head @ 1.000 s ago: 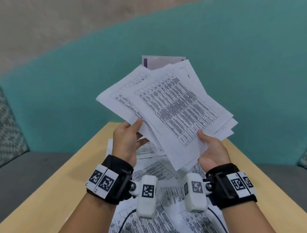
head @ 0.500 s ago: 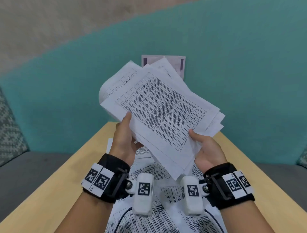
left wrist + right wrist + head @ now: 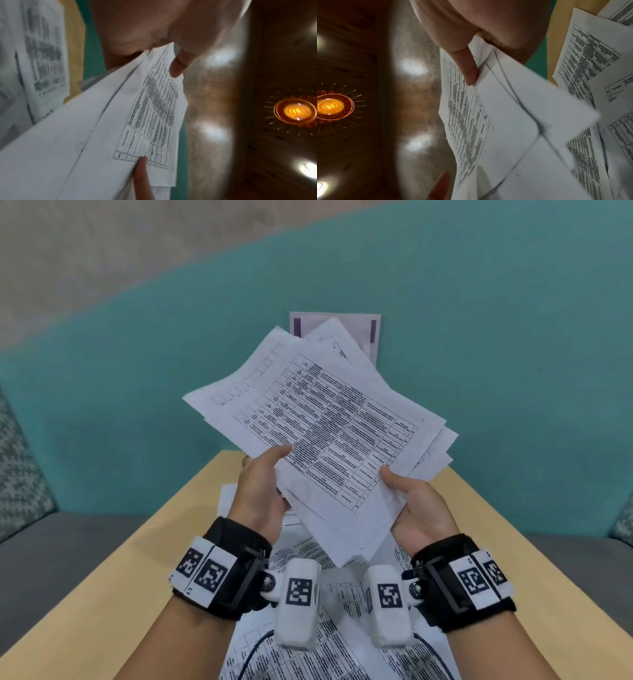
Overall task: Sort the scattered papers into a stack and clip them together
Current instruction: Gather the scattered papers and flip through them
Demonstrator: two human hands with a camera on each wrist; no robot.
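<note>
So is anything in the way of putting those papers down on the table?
Only more papers. Both hands, left and right, hold the bundle above the table, and loose sheets lie right underneath. No clip is in view.

Both hands, left (image 3: 260,494) and right (image 3: 419,508), grip an uneven sheaf of papers (image 3: 325,433) (edges fanned) above the table (image 3: 102,594).

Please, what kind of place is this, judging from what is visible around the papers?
Probably a lounge or office seating corner. A light wooden table stands against a teal upholstered bench back, a grey patterned cushion lies beside it, and a round amber ceiling lamp hangs on a dark wooden ceiling.
</note>
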